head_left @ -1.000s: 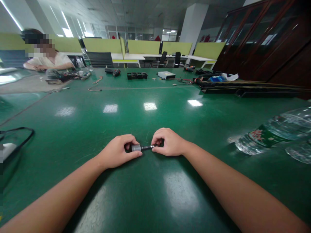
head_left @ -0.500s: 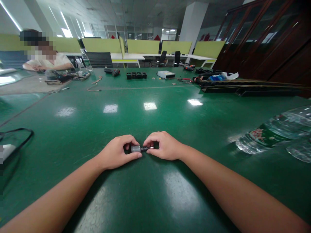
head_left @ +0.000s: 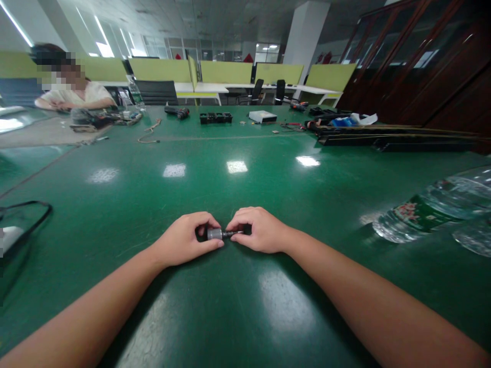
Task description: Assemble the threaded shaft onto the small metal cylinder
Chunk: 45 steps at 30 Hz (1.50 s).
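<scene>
A small grey metal cylinder with a dark, ridged shaft (head_left: pixel 215 234) lies level between my hands, low over the green table (head_left: pixel 238 199). I cannot make out its exact kind. My left hand (head_left: pixel 187 239) is closed around the grey cylinder, thumb on the near side and fingers on the far side. Thumb and fingertips of my right hand (head_left: pixel 261 231) pinch the ridged shaft, and a thin shiny tip shows between them. My fingers cover parts of the piece.
Clear plastic bottles (head_left: pixel 418 212) lie at right, and a black cable (head_left: pixel 34 204) curves at left. Across the far side are a power drill (head_left: pixel 177 112), a black tray-like part (head_left: pixel 215 118), a silver box (head_left: pixel 262 117) and long dark rails (head_left: pixel 383 138). A person (head_left: pixel 74 94) sits far left.
</scene>
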Each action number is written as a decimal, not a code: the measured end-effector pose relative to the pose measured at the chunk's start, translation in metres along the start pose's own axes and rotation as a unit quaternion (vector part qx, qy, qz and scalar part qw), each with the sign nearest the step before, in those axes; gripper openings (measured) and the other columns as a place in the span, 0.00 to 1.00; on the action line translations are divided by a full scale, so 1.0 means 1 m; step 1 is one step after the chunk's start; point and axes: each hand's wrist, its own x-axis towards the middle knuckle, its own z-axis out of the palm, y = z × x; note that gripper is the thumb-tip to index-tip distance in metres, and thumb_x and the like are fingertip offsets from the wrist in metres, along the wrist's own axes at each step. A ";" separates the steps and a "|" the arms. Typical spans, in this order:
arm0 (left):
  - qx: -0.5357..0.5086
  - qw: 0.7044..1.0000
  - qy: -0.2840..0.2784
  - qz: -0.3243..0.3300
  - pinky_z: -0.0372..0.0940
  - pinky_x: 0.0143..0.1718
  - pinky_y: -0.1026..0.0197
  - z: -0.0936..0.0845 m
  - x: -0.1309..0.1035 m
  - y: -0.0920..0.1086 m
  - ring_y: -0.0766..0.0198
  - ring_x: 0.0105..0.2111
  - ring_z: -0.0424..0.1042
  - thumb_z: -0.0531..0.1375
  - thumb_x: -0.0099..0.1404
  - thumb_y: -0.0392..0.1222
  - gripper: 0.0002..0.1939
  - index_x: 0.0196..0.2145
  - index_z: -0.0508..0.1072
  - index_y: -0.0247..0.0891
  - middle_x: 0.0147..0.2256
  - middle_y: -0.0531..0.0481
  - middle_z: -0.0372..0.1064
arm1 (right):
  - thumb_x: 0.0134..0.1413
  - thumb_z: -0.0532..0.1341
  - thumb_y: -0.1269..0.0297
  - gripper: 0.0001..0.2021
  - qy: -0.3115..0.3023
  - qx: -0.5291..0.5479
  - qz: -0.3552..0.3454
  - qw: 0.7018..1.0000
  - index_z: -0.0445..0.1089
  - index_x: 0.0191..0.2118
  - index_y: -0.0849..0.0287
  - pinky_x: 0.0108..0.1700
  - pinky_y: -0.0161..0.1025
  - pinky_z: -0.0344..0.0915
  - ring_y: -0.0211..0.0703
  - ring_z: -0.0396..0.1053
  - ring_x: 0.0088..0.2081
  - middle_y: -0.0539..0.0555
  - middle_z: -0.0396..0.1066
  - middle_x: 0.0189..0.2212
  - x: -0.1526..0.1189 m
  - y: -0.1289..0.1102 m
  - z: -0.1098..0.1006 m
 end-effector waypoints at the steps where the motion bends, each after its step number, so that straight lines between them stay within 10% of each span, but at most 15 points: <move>1: 0.003 1.000 -0.001 -0.001 0.59 0.31 0.64 0.000 0.000 0.000 0.64 0.29 0.66 0.64 0.59 0.50 0.14 0.38 0.75 0.38 0.31 0.52 0.70 | 0.49 0.65 0.73 0.07 0.002 0.000 -0.001 1.000 0.76 0.36 0.60 0.38 0.35 0.62 0.38 0.67 0.32 0.51 0.72 0.28 0.000 0.000 0.000; 45: 0.022 1.000 -0.006 0.009 0.58 0.31 0.64 0.000 0.001 0.001 0.64 0.30 0.66 0.64 0.59 0.49 0.13 0.37 0.73 0.38 0.30 0.52 0.69 | 0.47 0.67 0.69 0.05 -0.005 -0.017 0.000 1.000 0.75 0.34 0.60 0.36 0.35 0.60 0.37 0.66 0.30 0.49 0.71 0.27 0.000 -0.005 -0.001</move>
